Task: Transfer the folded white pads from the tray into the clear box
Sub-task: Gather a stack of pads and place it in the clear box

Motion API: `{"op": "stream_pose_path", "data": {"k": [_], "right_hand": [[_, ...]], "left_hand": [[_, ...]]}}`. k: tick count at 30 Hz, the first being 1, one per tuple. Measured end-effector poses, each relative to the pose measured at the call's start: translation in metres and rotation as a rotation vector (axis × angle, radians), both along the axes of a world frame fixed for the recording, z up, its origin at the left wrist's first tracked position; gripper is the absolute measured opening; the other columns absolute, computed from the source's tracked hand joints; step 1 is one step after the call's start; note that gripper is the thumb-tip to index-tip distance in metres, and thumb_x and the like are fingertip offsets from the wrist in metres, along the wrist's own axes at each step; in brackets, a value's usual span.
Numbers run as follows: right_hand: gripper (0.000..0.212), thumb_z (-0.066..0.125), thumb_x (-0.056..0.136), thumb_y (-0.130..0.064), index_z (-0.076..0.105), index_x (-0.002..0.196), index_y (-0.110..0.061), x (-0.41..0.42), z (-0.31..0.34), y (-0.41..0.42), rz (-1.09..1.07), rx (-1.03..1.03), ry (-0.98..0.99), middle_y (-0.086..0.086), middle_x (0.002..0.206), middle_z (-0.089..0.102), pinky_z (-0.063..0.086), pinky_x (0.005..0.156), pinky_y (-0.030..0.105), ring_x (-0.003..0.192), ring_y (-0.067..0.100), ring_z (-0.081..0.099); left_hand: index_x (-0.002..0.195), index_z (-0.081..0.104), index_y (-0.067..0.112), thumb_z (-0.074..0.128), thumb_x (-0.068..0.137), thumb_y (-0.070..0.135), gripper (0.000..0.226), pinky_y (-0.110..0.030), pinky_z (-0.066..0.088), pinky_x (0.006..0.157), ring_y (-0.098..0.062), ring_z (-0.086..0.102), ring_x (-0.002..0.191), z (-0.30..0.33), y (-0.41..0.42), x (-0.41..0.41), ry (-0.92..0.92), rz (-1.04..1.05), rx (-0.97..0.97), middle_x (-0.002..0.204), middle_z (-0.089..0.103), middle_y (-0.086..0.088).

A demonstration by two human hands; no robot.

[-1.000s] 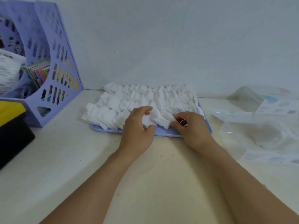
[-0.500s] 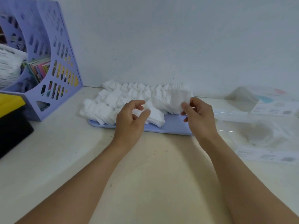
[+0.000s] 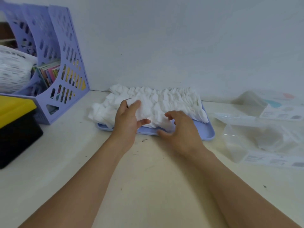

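Your left hand (image 3: 127,122) pinches a white pad (image 3: 142,109) between thumb and fingers; its fingertips are hidden behind the pad. Your right hand (image 3: 180,129) hovers with fingers loosely curled and spread, holding nothing, just above more pads (image 3: 177,99) heaped in the blue tray (image 3: 205,132). Right of those fingers sits the clear box (image 3: 256,140), blurred; its contents are hard to make out.

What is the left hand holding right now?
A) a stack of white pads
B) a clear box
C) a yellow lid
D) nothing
A: the left hand grips a stack of white pads between thumb and fingers, above the tray.
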State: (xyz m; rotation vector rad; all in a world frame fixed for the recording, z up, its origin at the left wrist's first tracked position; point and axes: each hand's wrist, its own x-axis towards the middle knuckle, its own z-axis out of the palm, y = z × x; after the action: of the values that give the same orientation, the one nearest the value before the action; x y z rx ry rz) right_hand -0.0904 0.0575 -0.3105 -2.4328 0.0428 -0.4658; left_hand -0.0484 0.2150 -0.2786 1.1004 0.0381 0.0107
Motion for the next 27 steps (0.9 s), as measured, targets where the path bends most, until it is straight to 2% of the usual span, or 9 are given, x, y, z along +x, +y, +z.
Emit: {"op": "stream_pose_path", "data": {"k": [4,7,9,11,14,16,18,23,27], "right_hand": [[0.044,0.077,0.081,-0.029,0.062,0.121,-0.018,0.019,-0.003,0.007,-0.057,0.03,0.031,-0.001,0.116,0.059,0.044,0.084,0.028,0.107,0.017,0.055],[0.033,0.074,0.08,-0.02,0.066,0.111,-0.017,0.022,-0.004,0.0,-0.094,0.071,0.038,-0.003,0.108,0.062,0.042,0.077,0.025,0.097,0.015,0.058],[0.01,0.069,0.081,-0.016,0.065,0.09,-0.015,0.021,-0.006,-0.002,-0.111,0.067,-0.045,-0.004,0.085,0.061,0.039,0.066,0.026,0.075,0.011,0.054],[0.025,0.064,0.083,-0.012,0.045,0.067,-0.011,0.018,-0.005,-0.003,-0.144,0.143,-0.158,-0.003,0.06,0.042,0.03,0.055,0.027,0.055,0.01,0.035],[0.028,0.065,0.09,-0.01,0.048,0.068,-0.005,0.011,0.012,-0.007,-0.139,0.586,-0.15,0.0,0.059,0.043,0.038,0.059,0.029,0.057,0.011,0.041],[0.017,0.064,0.094,-0.01,0.06,0.078,-0.006,0.0,0.025,-0.006,0.052,1.097,0.029,0.0,0.065,0.057,0.044,0.06,0.029,0.062,0.014,0.056],[0.012,0.061,0.096,-0.012,0.06,0.084,-0.012,-0.012,0.033,-0.008,0.26,1.357,0.185,0.0,0.071,0.058,0.038,0.053,0.024,0.062,0.014,0.058],[0.015,0.06,0.097,-0.023,0.063,0.083,-0.018,-0.018,0.034,-0.01,0.366,1.266,0.239,-0.002,0.079,0.057,0.027,0.049,0.021,0.06,0.012,0.046],[0.017,0.061,0.099,-0.026,0.067,0.085,-0.02,-0.016,0.028,-0.008,0.31,1.179,0.228,-0.002,0.081,0.061,0.033,0.047,0.018,0.059,0.011,0.044]], "left_hand": [[0.082,0.052,0.009,0.053,0.091,-0.001,0.013,-0.026,0.054,0.056,-0.028,0.054,0.086,-0.002,0.001,0.006,0.158,-0.008,-0.142,0.11,0.054,-0.01],[0.08,0.05,0.01,0.051,0.091,-0.003,0.018,-0.028,0.053,0.066,-0.023,0.055,0.087,-0.003,0.003,0.009,0.121,-0.008,-0.11,0.101,0.057,-0.006],[0.081,0.054,0.01,0.053,0.093,-0.003,0.017,-0.027,0.053,0.069,-0.019,0.06,0.087,-0.006,0.003,0.009,0.047,-0.01,-0.037,0.097,0.063,-0.002],[0.092,0.064,0.01,0.057,0.093,-0.002,0.013,-0.025,0.055,0.071,-0.016,0.066,0.089,-0.011,0.004,0.012,-0.012,0.026,0.042,0.102,0.07,0.0],[0.106,0.07,0.012,0.062,0.093,0.001,0.019,-0.022,0.057,0.073,-0.007,0.072,0.083,-0.015,0.006,0.013,-0.093,0.081,0.125,0.106,0.074,0.0],[0.105,0.071,0.013,0.063,0.094,0.001,0.018,-0.023,0.058,0.077,-0.007,0.073,0.085,-0.017,0.004,0.01,-0.128,0.054,0.157,0.106,0.075,-0.001],[0.104,0.072,0.013,0.065,0.093,0.002,0.017,-0.026,0.059,0.081,-0.013,0.074,0.093,-0.018,-0.001,0.005,-0.129,-0.002,0.166,0.106,0.076,-0.003],[0.111,0.07,0.011,0.065,0.094,0.006,0.018,-0.028,0.06,0.077,-0.024,0.075,0.092,-0.017,-0.017,-0.009,-0.104,-0.157,0.151,0.102,0.077,-0.011],[0.111,0.072,0.012,0.064,0.094,0.007,0.019,-0.027,0.06,0.082,-0.022,0.074,0.098,-0.014,-0.018,-0.017,-0.149,-0.237,0.165,0.104,0.077,-0.01]]}}
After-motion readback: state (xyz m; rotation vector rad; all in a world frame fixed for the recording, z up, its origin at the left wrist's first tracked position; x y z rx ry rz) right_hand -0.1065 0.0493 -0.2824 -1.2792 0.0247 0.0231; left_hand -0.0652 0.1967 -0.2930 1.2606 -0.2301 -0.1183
